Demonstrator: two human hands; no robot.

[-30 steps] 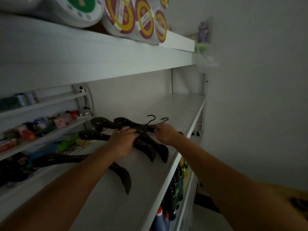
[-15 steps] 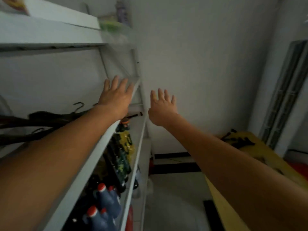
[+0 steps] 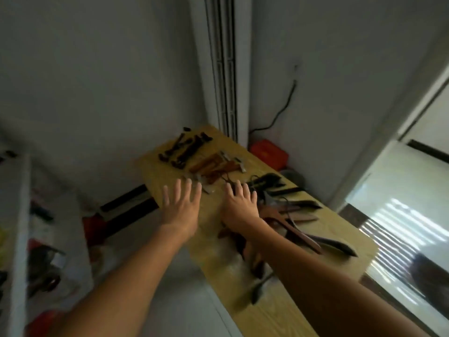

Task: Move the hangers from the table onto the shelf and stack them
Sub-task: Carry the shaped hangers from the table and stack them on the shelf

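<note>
On the head camera I have both arms stretched out over the yellow wooden table (image 3: 279, 312). The left hand (image 3: 181, 207) is released: fingers straight and spread, nothing in it, palm down above the table's left edge. The right hand (image 3: 239, 205) is the same, flat and empty, fingers apart and just beside it. I cannot tell whether either palm touches the wood.

The hangers all lie on the table in loose groups. The dark hangers (image 3: 185, 148) are at the far corner, with the brown wooden hangers (image 3: 211, 165) next to them, near the left fingertips. The black hangers (image 3: 272, 183) lie just past the right fingertips. The reddish-brown hangers (image 3: 298, 233) are beside and under the right forearm, and a few dark ones trail toward the table's right edge.

The white shelf (image 3: 20, 227) runs down the left border of the picture, well apart from both hands, and what it holds is too blurred to name. Behind the table stands a tall white unit (image 3: 223, 69) in the corner. A red box (image 3: 268, 153) sits on the floor at its foot, and a black cable (image 3: 284, 105) hangs on the wall.
</note>
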